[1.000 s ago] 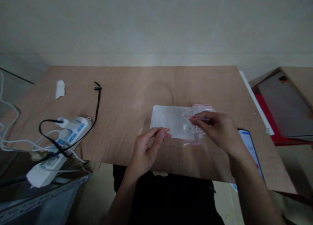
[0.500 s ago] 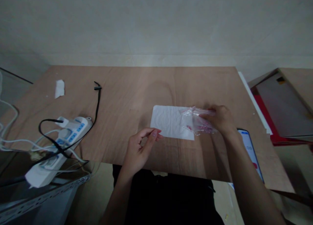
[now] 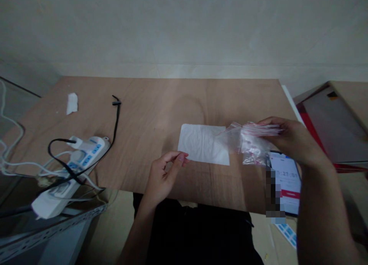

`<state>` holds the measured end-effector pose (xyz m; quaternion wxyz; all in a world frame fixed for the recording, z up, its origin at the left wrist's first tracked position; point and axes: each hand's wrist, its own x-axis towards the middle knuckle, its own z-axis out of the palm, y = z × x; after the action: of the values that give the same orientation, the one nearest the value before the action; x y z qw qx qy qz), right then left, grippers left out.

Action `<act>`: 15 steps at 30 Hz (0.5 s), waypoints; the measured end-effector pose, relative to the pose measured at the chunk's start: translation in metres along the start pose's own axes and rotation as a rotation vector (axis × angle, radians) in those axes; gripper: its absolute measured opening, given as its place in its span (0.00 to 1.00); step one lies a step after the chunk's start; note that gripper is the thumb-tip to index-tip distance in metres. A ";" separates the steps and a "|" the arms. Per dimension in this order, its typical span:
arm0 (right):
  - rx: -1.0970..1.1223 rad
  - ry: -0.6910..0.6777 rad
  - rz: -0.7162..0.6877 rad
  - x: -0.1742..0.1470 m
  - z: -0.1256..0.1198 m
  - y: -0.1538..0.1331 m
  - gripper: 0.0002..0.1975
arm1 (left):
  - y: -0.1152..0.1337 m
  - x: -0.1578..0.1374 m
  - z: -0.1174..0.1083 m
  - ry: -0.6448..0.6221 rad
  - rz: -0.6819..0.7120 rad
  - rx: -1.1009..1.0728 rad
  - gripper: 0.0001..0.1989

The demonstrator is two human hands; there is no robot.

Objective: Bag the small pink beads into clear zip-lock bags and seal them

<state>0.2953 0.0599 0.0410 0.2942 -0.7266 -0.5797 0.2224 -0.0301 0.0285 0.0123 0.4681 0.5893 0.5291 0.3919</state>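
Clear zip bags [image 3: 255, 146], one loose bunch: over the tabletop [image 3: 149, 123], near the phone [image 3: 289, 176], pinched by the fingers of the right hand [image 3: 296, 142] at the reddish-striped edges. I rate them light, limp, slippery; the stacked edges offer me the firmest hold. Left hand [image 3: 166, 175]: thumb and forefinger nearly meeting beside white paper [image 3: 201, 144]; whether they pinch anything, I cannot tell.

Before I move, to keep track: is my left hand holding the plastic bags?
No, the plastic bags are in your right hand.
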 end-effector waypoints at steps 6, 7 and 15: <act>0.101 -0.033 0.033 0.002 0.008 -0.004 0.10 | -0.020 0.031 0.029 -0.036 0.142 0.168 0.12; 0.093 -0.018 0.032 0.002 0.009 -0.006 0.09 | -0.021 0.041 0.038 -0.054 0.158 0.215 0.16; 0.174 -0.021 0.003 -0.007 0.007 -0.009 0.07 | -0.003 0.106 0.104 -0.280 0.277 0.204 0.06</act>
<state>0.2831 0.0555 0.0418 0.3496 -0.6967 -0.5604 0.2800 0.0827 0.1196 -0.0208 0.4164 0.7494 0.4100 0.3114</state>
